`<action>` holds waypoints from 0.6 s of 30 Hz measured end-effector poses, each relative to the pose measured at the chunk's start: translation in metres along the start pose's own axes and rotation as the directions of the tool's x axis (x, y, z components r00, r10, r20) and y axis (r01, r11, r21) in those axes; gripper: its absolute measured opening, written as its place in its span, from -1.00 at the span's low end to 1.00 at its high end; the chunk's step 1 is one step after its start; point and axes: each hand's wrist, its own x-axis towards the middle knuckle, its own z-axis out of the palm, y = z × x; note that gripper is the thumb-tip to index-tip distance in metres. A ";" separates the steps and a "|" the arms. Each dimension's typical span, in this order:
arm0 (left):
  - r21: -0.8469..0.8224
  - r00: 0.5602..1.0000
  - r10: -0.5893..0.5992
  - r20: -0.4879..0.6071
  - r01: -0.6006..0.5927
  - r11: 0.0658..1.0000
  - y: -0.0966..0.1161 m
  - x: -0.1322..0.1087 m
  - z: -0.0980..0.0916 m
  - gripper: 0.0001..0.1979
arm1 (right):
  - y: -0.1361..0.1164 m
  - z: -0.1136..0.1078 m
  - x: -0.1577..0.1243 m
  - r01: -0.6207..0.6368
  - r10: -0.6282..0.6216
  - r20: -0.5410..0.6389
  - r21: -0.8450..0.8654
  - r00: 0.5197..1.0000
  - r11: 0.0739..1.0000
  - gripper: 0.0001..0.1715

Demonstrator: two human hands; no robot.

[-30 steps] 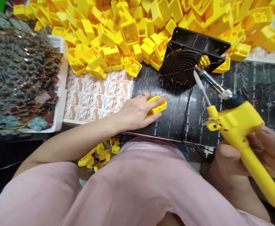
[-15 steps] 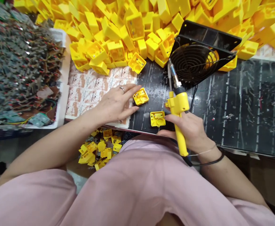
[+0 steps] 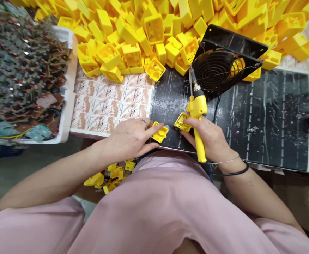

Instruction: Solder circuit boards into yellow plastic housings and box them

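We see the right hand [image 3: 211,135] closed round the iron [image 3: 199,106], while its thumb and a finger also pinch the right case [image 3: 181,122], which sits tilted over the black mat [image 3: 265,127]. This double work is, in our opinion, the first danger: if the wrist turns to suit the case, the tip [image 3: 192,71] swings together with it. The tip points away from the body, beside the fan [image 3: 218,63]; whether it touches the grille, we cannot tell. We also cannot see if it is hot, but a hot tip could melt the yellow heap [image 3: 126,31] close behind. The pinch itself may slip, because the palm is busy with the handle. The left hand [image 3: 130,139] has its thumb and index finger parted, with the left case [image 3: 160,134] between them on the mat; whether they squeeze it or only touch it, we cannot tell. This case lies near the front edge, so a careless pull towards the body could drop it. We fear also that a knock to the fan could disturb the heap.
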 end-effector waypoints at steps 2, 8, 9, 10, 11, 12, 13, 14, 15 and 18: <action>-0.029 0.999 0.015 -0.035 -0.016 0.999 0.012 0.000 0.007 -0.55 | 0.002 0.002 0.005 -0.006 0.006 0.017 0.000 1.000 1.000 -0.73; -0.235 0.981 -0.136 -0.136 0.101 0.967 0.000 0.025 0.000 -0.42 | 0.007 0.000 0.013 0.053 -0.049 -0.027 0.199 0.998 0.978 -0.70; -0.234 0.963 -0.223 -0.153 0.184 0.955 -0.012 0.033 -0.007 -0.43 | 0.007 -0.002 0.012 0.048 -0.040 -0.050 0.181 0.998 0.982 -0.70; -0.196 0.930 -0.322 -0.176 0.288 0.937 -0.025 0.042 -0.013 -0.44 | 0.007 -0.004 0.010 0.046 -0.035 -0.069 0.155 0.997 0.987 -0.68; -0.149 0.891 -0.407 -0.202 0.383 0.912 -0.038 0.051 -0.020 -0.43 | 0.005 -0.005 0.008 0.047 -0.037 -0.081 0.127 0.996 0.991 -0.62; -0.113 0.873 -0.445 -0.197 0.431 0.895 -0.051 0.061 -0.024 -0.41 | 0.003 -0.005 0.006 0.052 -0.043 -0.090 0.100 0.995 0.994 -0.55; -0.088 0.867 -0.456 -0.199 0.448 0.890 -0.061 0.071 -0.027 -0.39 | 0.000 -0.004 0.004 0.059 -0.052 -0.101 0.073 0.994 0.996 -0.49; -0.075 0.875 -0.446 -0.190 0.440 0.895 -0.070 0.080 -0.027 -0.39 | -0.003 -0.002 0.003 0.066 -0.060 -0.111 0.048 0.992 0.997 -0.46; -0.071 0.885 -0.430 -0.179 0.424 0.903 -0.076 0.088 -0.025 -0.39 | -0.007 0.000 0.001 0.069 -0.065 -0.121 0.029 0.991 0.997 -0.44; -0.094 0.885 -0.432 -0.175 0.422 0.902 -0.080 0.105 -0.011 -0.42 | -0.017 0.010 0.000 0.057 -0.057 -0.130 0.000 0.990 0.998 -0.42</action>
